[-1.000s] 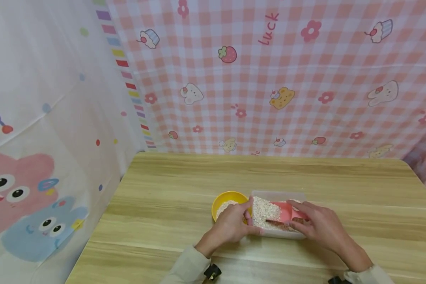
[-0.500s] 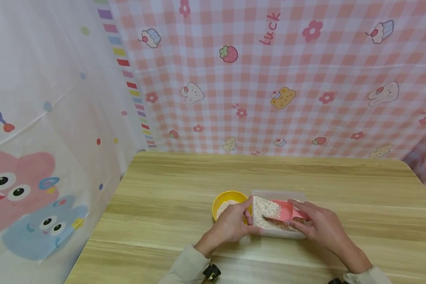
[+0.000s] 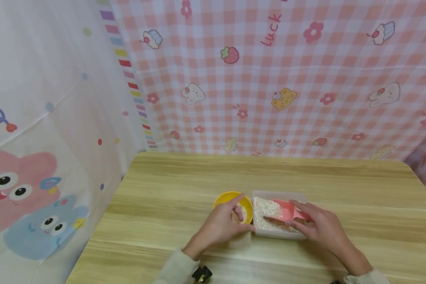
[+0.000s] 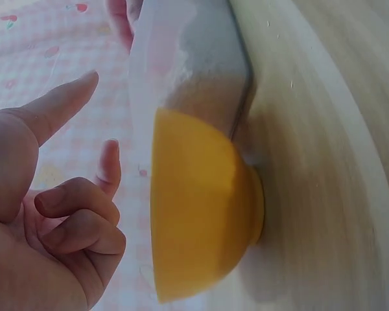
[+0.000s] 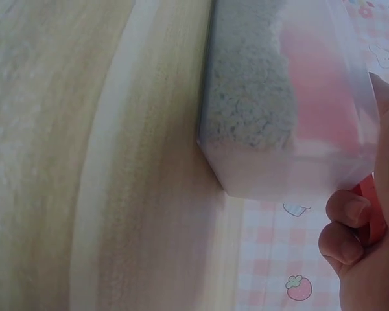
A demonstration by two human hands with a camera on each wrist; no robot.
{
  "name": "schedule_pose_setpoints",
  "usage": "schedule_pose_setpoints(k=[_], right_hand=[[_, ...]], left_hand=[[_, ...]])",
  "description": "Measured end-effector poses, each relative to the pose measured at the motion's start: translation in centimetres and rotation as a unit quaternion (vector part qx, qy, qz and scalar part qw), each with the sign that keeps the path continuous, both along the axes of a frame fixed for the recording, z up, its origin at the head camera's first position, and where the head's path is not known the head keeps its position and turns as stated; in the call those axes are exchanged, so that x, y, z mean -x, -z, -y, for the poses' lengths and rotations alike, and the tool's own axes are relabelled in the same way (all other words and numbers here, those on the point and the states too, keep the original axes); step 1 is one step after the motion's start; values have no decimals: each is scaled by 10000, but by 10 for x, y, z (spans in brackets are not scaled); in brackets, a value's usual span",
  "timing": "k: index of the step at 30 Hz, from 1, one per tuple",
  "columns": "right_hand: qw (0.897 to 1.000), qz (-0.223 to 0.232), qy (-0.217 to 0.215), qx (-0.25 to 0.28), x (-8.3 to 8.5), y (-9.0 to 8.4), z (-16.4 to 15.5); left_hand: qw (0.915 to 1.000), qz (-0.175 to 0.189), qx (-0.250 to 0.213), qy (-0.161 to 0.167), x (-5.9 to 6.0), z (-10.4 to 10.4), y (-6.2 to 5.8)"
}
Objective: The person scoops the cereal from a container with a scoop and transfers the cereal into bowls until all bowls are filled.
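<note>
A pink scoop [image 3: 286, 211] lies tilted in a clear plastic box [image 3: 280, 234], its front end heaped with pale oat flakes [image 3: 266, 206]. My right hand [image 3: 323, 225] grips the scoop's handle at the right end of the box; in the right wrist view its fingers [image 5: 345, 220] curl around the red-looking handle. Left of the box stands a yellow bowl [image 4: 198, 207] with some flakes inside. Over the bowl's near side hovers my left hand [image 3: 218, 225], holding nothing, with the thumb stretched out and other fingers loosely bent. It partly covers the bowl in the head view.
The wooden table [image 3: 184, 173] carries the box and bowl side by side. Behind it hangs a pink checked cloth [image 3: 213, 79], and a white cartoon-printed cloth [image 3: 74, 130] hangs at the left.
My left hand has let go of the box's left end and moved left over the bowl. The right hand stays on the scoop, which has shifted slightly among the flakes.
</note>
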State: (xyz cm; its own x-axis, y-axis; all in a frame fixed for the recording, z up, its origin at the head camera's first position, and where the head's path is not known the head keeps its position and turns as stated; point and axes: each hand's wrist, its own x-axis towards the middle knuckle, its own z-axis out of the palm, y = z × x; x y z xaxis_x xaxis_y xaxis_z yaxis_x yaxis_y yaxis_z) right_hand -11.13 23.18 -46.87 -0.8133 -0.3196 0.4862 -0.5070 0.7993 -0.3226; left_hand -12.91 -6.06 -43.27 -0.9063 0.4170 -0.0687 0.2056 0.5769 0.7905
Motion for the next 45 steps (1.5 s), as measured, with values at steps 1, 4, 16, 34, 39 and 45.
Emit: schedule_pose_setpoints(k=[1,4,16,34,39,45], right_hand=[[10000,-7,1,5,0,0,0],[10000,11,-10,72,0,2,0],[9996,-110,-38,276,0,7,0],[9989,33,124,457,-3,10,1],[9979,92,122,628,-4,10,2],[9930,366,65,1117,-6,8,1]], left_hand=[[10000,-20,-32,-8,0,2,0],[9999,-62,-105,-103,0,9,-2],[9971,-233,-404,-607,4,34,0],[9970,469,-373,-488,15,68,26],[9935,940,-632,105,17,67,37],[9886,1252,-782,283,20,61,45]])
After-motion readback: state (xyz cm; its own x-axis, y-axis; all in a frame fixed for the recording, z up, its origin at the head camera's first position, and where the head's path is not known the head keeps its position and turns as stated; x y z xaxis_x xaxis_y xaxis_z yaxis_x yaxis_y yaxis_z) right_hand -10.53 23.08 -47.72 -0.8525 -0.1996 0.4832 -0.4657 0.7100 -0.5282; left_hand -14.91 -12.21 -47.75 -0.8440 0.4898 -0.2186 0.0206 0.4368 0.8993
